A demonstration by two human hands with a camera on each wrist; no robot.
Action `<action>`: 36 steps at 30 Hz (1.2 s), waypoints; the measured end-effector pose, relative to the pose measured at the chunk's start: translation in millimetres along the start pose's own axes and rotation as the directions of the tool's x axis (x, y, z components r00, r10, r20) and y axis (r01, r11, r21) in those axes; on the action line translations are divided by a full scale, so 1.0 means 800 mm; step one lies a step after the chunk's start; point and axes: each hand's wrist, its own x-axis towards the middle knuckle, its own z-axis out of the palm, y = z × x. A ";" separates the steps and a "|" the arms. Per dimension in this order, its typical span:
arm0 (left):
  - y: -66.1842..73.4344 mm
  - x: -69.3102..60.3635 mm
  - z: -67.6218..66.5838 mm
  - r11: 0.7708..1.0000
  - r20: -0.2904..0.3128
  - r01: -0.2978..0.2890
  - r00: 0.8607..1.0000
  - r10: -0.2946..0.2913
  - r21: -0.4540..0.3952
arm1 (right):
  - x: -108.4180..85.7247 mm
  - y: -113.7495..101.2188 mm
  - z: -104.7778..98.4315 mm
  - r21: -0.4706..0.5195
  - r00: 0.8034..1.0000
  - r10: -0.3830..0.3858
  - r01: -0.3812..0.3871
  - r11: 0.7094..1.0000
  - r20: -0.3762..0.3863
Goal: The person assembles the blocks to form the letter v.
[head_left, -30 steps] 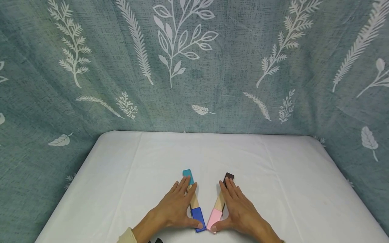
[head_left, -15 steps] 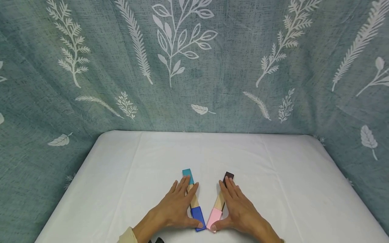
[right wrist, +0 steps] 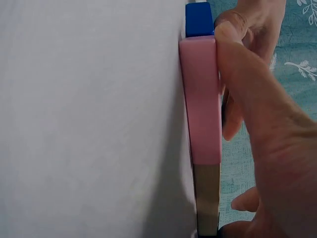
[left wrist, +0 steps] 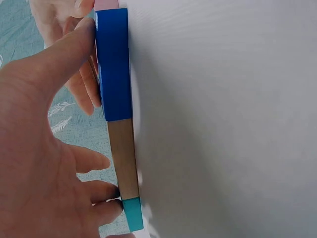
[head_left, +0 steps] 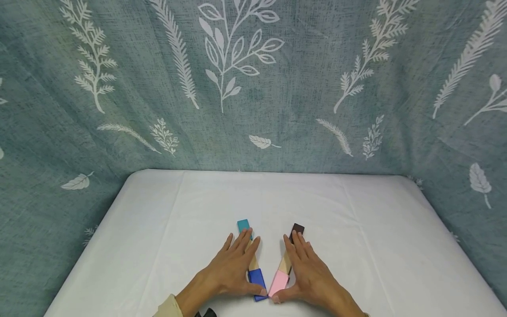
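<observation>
Two slanted rows of small rectangular blocks lie on the white cloth, their near ends meeting in a V. The left row has a blue block [head_left: 256,279], a bare wood block [left wrist: 124,158] and a teal block [head_left: 243,225]. In the right row are a pink block [head_left: 279,280], a bare wood block [right wrist: 207,198] and a dark brown block [head_left: 299,228]. My left hand [head_left: 229,273] touches the blue block with its thumb and has extended fingers at the teal one. With its thumb on the pink block, my right hand [head_left: 313,275] reaches straight fingers to the dark block.
The white-covered table [head_left: 198,198] extends behind and to both sides of the hands. A green-blue leaf-patterned curtain [head_left: 293,88] hangs around its far and side edges. A small black object [head_left: 208,313] shows beside the left wrist at the bottom edge.
Both hands have shifted slightly, the left thumb a little right along the blue block and the right thumb a little left on the pink one. The blocks look nearly unmoved.
</observation>
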 end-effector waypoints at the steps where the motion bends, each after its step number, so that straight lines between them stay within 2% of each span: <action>1: 0.000 0.000 0.001 1.000 -0.001 0.001 1.000 -0.001 -0.002 | 0.000 0.000 0.000 -0.003 1.000 0.002 -0.002 1.000 -0.003; 15: 0.005 0.004 0.003 1.000 0.020 0.017 1.000 -0.016 -0.021 | 0.001 -0.008 0.006 -0.007 1.000 0.020 -0.020 1.000 -0.001; 28: 0.005 0.005 0.006 0.999 0.013 0.035 0.999 -0.035 -0.021 | 0.004 -0.017 0.008 -0.025 1.000 0.015 -0.015 1.000 -0.003; 36: 0.005 0.003 0.006 0.999 -0.007 0.025 1.000 -0.025 -0.025 | 0.003 -0.016 0.010 -0.031 1.000 0.013 -0.013 0.999 -0.005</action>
